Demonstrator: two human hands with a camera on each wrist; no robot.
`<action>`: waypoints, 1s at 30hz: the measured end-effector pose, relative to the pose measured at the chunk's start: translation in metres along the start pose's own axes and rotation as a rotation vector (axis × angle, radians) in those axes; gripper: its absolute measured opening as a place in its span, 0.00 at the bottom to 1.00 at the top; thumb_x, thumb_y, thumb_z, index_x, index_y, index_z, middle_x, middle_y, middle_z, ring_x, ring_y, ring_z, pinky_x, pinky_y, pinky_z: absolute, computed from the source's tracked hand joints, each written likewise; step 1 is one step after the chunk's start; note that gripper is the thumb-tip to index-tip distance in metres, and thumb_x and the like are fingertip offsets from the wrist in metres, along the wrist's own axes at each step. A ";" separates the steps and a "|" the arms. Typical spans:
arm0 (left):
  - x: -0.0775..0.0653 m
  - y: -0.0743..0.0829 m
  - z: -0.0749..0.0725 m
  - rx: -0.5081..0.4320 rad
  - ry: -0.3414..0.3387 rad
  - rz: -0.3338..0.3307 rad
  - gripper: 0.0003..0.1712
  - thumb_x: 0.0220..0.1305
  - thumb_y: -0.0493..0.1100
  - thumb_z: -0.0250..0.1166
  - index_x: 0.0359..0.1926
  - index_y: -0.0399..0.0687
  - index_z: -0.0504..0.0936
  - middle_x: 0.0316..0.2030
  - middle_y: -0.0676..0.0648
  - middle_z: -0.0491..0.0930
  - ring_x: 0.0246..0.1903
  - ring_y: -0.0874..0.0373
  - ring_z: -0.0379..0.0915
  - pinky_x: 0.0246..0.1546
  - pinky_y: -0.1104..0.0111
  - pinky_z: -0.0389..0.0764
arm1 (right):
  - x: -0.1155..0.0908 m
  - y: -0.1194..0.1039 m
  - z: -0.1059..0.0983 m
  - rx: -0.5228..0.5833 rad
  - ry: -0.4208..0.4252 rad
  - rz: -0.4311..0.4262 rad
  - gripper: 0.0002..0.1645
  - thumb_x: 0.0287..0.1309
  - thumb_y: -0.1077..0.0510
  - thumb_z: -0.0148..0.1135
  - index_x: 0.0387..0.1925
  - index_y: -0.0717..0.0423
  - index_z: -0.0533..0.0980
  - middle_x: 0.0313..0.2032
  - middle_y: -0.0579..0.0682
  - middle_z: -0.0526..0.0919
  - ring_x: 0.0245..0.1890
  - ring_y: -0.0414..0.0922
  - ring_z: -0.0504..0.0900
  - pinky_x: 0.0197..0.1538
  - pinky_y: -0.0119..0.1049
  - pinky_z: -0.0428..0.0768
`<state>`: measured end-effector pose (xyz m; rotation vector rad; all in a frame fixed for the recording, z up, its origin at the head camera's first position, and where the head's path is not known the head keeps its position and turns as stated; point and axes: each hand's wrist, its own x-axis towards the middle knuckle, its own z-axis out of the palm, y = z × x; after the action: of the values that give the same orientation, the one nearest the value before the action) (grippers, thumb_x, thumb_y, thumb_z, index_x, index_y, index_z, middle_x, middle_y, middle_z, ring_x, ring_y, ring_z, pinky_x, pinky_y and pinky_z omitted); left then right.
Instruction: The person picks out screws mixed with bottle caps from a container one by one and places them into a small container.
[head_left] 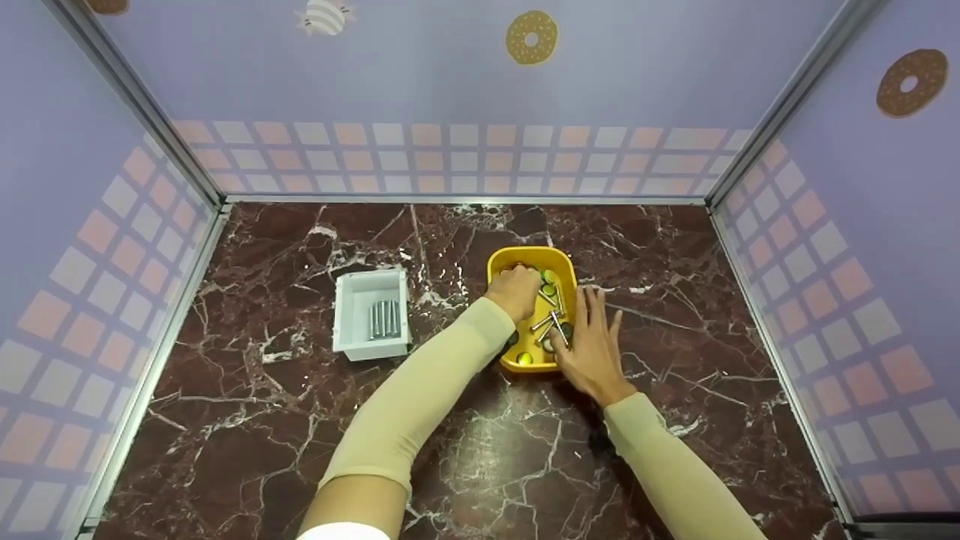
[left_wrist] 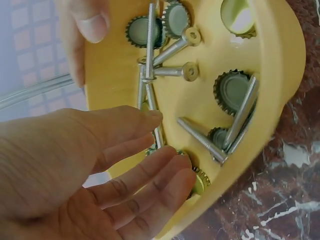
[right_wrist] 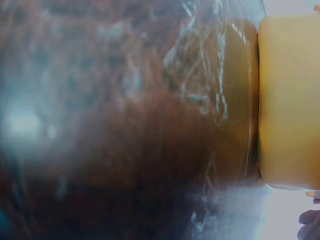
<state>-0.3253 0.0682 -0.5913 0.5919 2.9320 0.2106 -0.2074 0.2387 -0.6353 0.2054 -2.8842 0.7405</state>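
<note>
A yellow plastic bin (head_left: 532,366) holds loose metal bolts (left_wrist: 172,50) and crimped bottle caps (left_wrist: 232,90). My left hand (head_left: 516,291) reaches into its far left part. In the left wrist view, the left thumb and fingers (left_wrist: 145,200) are spread apart around a bolt (left_wrist: 152,97) lying among caps, with the thumb tip overlapping its shank. My right hand (head_left: 592,349) grips the bin's right wall, thumb over the rim and fingers along the outside. In the right wrist view, the bin's outer wall (right_wrist: 290,100) shows, with fingertips (right_wrist: 310,230) at the lower right corner.
To the left stands a white bin (head_left: 372,351) with several bolts (head_left: 385,319) lined up side by side inside. Both bins are on a dark red marbled tabletop (head_left: 277,420). Purple panels (head_left: 450,82) with metal edging enclose the back and both sides.
</note>
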 end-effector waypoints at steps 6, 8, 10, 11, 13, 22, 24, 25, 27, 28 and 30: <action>0.021 0.002 0.027 0.044 -0.054 -0.086 0.16 0.83 0.42 0.72 0.66 0.51 0.93 0.62 0.44 0.94 0.56 0.39 0.92 0.51 0.45 0.96 | 0.000 -0.001 0.000 0.003 0.009 -0.002 0.58 0.82 0.37 0.57 0.94 0.65 0.50 0.92 0.71 0.53 0.95 0.72 0.47 0.90 0.85 0.41; 0.019 0.005 0.026 0.045 -0.065 -0.099 0.17 0.83 0.42 0.72 0.67 0.53 0.93 0.64 0.45 0.93 0.57 0.40 0.90 0.51 0.46 0.96 | 0.000 -0.001 0.000 0.006 0.014 -0.004 0.57 0.81 0.37 0.57 0.94 0.65 0.51 0.92 0.71 0.54 0.95 0.72 0.47 0.89 0.85 0.41; 0.014 0.007 0.023 0.054 -0.080 -0.102 0.18 0.83 0.42 0.72 0.68 0.53 0.92 0.65 0.45 0.92 0.59 0.41 0.89 0.54 0.47 0.96 | 0.000 -0.001 0.001 0.007 0.018 -0.006 0.57 0.81 0.38 0.58 0.94 0.66 0.51 0.92 0.71 0.54 0.95 0.72 0.48 0.89 0.86 0.41; 0.012 0.009 0.021 0.058 -0.084 -0.101 0.18 0.83 0.42 0.71 0.69 0.52 0.92 0.66 0.46 0.91 0.61 0.41 0.88 0.56 0.47 0.96 | 0.000 -0.001 0.001 0.006 0.020 -0.007 0.57 0.81 0.38 0.58 0.94 0.66 0.51 0.92 0.72 0.54 0.95 0.72 0.48 0.89 0.86 0.42; 0.006 0.011 0.016 0.057 -0.085 -0.096 0.19 0.84 0.41 0.70 0.70 0.51 0.91 0.68 0.46 0.90 0.63 0.41 0.88 0.58 0.47 0.96 | 0.000 0.000 0.001 0.003 0.023 -0.008 0.57 0.82 0.38 0.59 0.93 0.66 0.51 0.92 0.72 0.55 0.95 0.72 0.48 0.89 0.86 0.42; -0.003 0.015 0.012 0.080 -0.070 -0.084 0.18 0.85 0.41 0.69 0.69 0.53 0.91 0.64 0.46 0.93 0.59 0.48 0.94 0.52 0.47 0.97 | 0.000 -0.001 0.001 -0.001 0.025 -0.005 0.57 0.82 0.39 0.60 0.93 0.67 0.52 0.92 0.72 0.55 0.94 0.73 0.50 0.89 0.86 0.43; -0.001 0.013 0.016 0.089 -0.070 -0.076 0.18 0.85 0.42 0.69 0.69 0.53 0.91 0.63 0.46 0.94 0.58 0.49 0.95 0.51 0.48 0.98 | 0.000 -0.001 0.001 0.002 0.027 -0.005 0.57 0.82 0.39 0.60 0.93 0.67 0.52 0.92 0.72 0.55 0.94 0.73 0.50 0.89 0.86 0.43; 0.001 0.013 0.018 0.091 -0.072 -0.073 0.18 0.85 0.42 0.69 0.69 0.53 0.91 0.63 0.46 0.94 0.58 0.49 0.95 0.50 0.49 0.98 | 0.000 -0.001 0.001 0.003 0.027 -0.006 0.57 0.82 0.39 0.60 0.93 0.67 0.52 0.92 0.72 0.55 0.94 0.74 0.50 0.89 0.86 0.44; 0.003 0.011 0.022 0.103 -0.070 -0.067 0.18 0.85 0.43 0.69 0.69 0.53 0.91 0.62 0.47 0.94 0.56 0.50 0.95 0.48 0.50 0.98 | 0.000 0.000 0.002 0.005 0.029 -0.007 0.57 0.82 0.39 0.60 0.93 0.67 0.52 0.92 0.72 0.55 0.94 0.74 0.50 0.89 0.86 0.44; 0.005 0.011 0.024 0.106 -0.066 -0.067 0.18 0.86 0.43 0.69 0.69 0.53 0.91 0.61 0.47 0.95 0.55 0.50 0.96 0.47 0.51 0.98 | 0.000 0.000 0.002 0.005 0.029 -0.008 0.57 0.82 0.39 0.60 0.93 0.67 0.51 0.92 0.72 0.55 0.94 0.74 0.51 0.89 0.86 0.45; 0.005 0.010 0.026 0.113 -0.053 -0.066 0.17 0.85 0.43 0.69 0.68 0.54 0.92 0.60 0.47 0.95 0.54 0.51 0.96 0.45 0.51 0.98 | 0.001 0.000 0.002 0.002 0.029 -0.009 0.57 0.82 0.39 0.59 0.93 0.67 0.51 0.92 0.72 0.55 0.94 0.73 0.51 0.89 0.85 0.45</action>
<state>-0.3220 0.0823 -0.6160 0.5069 2.9209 0.0217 -0.2082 0.2376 -0.6364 0.2061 -2.8534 0.7390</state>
